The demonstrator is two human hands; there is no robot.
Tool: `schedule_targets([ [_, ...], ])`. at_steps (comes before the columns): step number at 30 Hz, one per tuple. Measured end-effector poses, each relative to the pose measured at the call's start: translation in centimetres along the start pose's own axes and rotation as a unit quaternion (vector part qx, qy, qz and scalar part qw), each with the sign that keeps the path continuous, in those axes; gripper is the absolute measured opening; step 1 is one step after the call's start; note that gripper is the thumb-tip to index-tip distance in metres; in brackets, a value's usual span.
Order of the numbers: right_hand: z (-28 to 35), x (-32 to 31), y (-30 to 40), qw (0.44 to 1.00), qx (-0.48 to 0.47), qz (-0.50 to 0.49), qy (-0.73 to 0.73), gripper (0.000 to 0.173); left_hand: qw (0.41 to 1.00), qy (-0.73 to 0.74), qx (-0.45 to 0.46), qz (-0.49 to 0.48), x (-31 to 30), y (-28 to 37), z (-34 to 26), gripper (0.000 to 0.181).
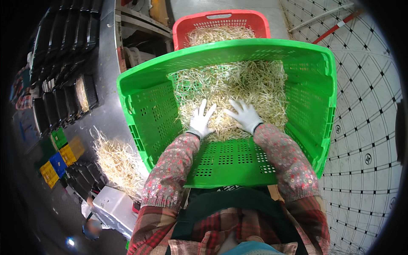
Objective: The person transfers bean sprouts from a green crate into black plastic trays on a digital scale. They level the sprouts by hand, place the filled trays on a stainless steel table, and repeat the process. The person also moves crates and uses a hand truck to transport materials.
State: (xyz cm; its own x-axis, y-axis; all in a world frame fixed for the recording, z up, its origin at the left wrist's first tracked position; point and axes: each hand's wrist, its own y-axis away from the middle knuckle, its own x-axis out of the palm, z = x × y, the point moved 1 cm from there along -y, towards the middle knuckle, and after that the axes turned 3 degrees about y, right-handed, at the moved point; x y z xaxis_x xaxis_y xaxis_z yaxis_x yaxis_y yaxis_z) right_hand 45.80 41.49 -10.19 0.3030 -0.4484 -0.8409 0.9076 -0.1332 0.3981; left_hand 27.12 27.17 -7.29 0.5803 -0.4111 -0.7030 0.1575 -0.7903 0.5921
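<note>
A large green perforated plastic crate stands right in front of me. Bean sprouts cover much of its bottom, thinner at the left, where green plastic shows through. My left hand, in a white glove, rests on the sprouts left of centre with its fingers spread. To its right, my right hand, gloved the same way, also lies spread on the sprouts. Both palms face down, and neither hand grips anything I can make out. Some fingertips may be sunk among the sprouts.
Behind the crate sits a red basket with more sprouts. A sprout heap lies on the metal table at left, near black trays and a white box. A tiled wall runs along the right. Other people are at far left and lower left.
</note>
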Motion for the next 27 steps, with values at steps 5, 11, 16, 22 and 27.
schedule_targets([
  [5, -2.8, -0.9, 0.4, 0.982, 0.062, -0.002, -0.181, 0.042, 0.981, 0.161, 0.035, -0.1, -0.4, 0.9, 0.2, 0.057],
  [11, -8.0, -7.0, 1.4, 0.954, 0.278, -0.078, -0.076, 0.052, 0.953, 0.213, -0.092, -0.194, -0.8, 1.3, 4.2, 0.087],
  [16, -5.6, -6.4, -1.8, 0.901, 0.335, 0.019, -0.277, 0.056, 0.845, 0.48, -0.199, -0.131, 3.5, 0.0, 5.0, 0.078],
  [22, 0.6, -3.8, -1.4, 0.797, 0.244, -0.119, -0.539, 0.072, 0.736, 0.644, -0.187, -0.094, -4.5, 1.2, -2.0, 0.086],
  [27, -3.0, -3.7, -1.3, 0.794, 0.413, -0.16, -0.417, 0.073, 0.737, 0.597, -0.238, -0.209, -2.5, -1.6, 4.3, 0.1],
])
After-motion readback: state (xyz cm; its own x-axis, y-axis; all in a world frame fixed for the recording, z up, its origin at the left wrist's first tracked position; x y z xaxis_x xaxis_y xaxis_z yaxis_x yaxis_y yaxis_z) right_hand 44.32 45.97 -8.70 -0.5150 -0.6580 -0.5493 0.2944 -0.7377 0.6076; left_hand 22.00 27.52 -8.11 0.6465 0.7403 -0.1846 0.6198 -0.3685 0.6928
